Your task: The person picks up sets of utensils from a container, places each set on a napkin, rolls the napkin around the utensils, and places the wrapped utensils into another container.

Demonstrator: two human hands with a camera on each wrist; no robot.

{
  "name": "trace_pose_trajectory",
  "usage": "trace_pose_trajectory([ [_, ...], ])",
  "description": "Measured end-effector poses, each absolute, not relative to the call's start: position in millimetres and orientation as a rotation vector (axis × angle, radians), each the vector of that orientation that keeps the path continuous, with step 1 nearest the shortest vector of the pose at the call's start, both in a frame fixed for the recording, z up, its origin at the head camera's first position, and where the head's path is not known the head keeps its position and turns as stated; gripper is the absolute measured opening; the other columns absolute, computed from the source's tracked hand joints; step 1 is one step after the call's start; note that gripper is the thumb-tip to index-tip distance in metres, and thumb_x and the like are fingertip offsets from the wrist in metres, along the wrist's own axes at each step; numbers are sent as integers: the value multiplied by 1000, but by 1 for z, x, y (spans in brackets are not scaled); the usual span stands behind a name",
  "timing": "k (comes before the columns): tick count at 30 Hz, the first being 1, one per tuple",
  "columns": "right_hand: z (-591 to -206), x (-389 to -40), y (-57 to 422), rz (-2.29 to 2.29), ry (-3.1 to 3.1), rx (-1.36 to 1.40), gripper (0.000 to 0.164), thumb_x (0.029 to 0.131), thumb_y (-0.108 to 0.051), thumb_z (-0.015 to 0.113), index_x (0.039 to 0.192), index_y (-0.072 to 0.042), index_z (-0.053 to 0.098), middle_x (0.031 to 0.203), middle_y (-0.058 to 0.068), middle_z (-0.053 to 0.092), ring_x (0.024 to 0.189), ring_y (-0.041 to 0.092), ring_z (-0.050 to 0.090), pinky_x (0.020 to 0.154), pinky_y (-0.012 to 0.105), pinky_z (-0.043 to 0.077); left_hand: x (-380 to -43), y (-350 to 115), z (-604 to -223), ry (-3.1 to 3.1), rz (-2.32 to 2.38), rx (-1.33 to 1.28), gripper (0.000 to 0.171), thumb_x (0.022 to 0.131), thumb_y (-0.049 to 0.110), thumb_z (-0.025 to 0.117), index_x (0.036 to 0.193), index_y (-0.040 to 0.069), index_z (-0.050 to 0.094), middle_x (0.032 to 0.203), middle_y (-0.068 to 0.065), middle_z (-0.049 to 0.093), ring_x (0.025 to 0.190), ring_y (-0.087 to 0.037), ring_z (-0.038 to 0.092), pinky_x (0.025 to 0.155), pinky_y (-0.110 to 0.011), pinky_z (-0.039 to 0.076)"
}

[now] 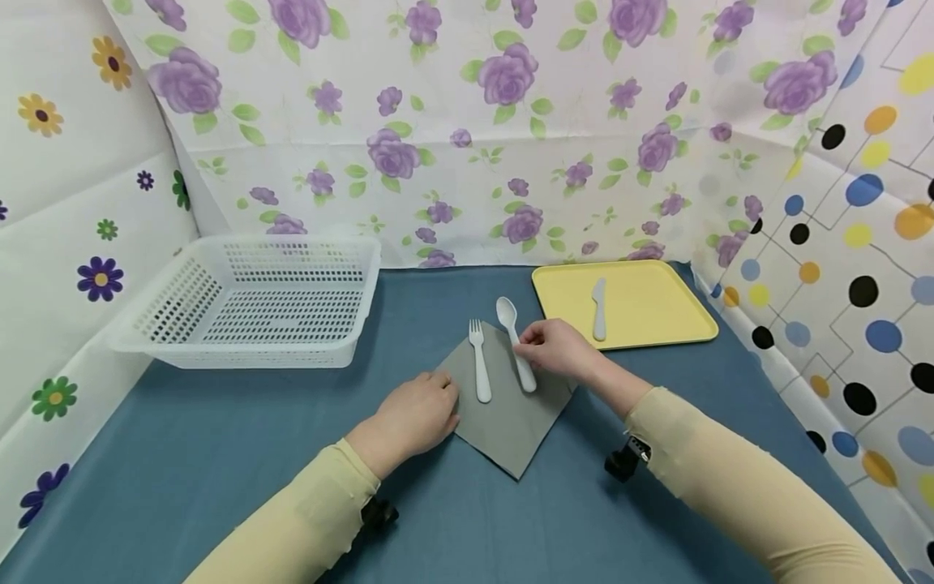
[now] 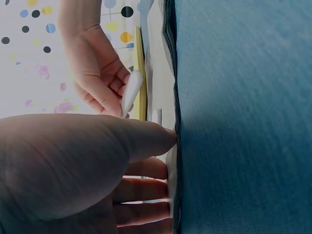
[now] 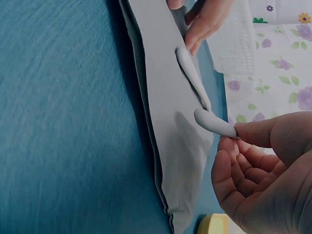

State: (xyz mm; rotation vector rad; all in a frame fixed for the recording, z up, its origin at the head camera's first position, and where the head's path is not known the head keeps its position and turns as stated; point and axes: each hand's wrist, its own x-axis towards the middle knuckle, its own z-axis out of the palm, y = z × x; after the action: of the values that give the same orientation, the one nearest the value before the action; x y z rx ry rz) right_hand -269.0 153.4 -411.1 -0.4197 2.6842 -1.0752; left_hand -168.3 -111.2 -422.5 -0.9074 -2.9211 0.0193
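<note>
My right hand (image 1: 560,349) pinches a white spoon (image 1: 525,375) by its handle between thumb and fingers. In the right wrist view the handle end of the spoon (image 3: 213,123) is tilted above the grey folded napkin (image 1: 511,430), with a shadow beneath it. A white fork (image 1: 481,375) lies on the napkin, left of the spoon. My left hand (image 1: 417,410) rests at the napkin's left edge. In the left wrist view its thumb (image 2: 151,139) touches that edge and its fingers stretch out, fairly straight, with their tips against the napkin.
A yellow tray (image 1: 667,312) holding a white knife (image 1: 599,312) stands at the back right. At the back left is a white perforated plastic basket (image 1: 284,355). Patterned cloth walls border the blue-covered table (image 1: 241,454) at the back and sides.
</note>
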Motion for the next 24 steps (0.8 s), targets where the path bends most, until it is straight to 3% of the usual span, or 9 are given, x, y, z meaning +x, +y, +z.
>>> trace_pose_trajectory([
  [24, -425, -269, 131, -1103, 2591, -354, 18, 110, -17, 71, 101, -2, 76, 83, 8, 72, 70, 15, 69, 67, 29, 62, -170, -109, -421, -2982, 28, -885, 34, 106, 27, 79, 128, 0, 76, 126, -16, 71, 116, -33, 70, 97, -46, 63],
])
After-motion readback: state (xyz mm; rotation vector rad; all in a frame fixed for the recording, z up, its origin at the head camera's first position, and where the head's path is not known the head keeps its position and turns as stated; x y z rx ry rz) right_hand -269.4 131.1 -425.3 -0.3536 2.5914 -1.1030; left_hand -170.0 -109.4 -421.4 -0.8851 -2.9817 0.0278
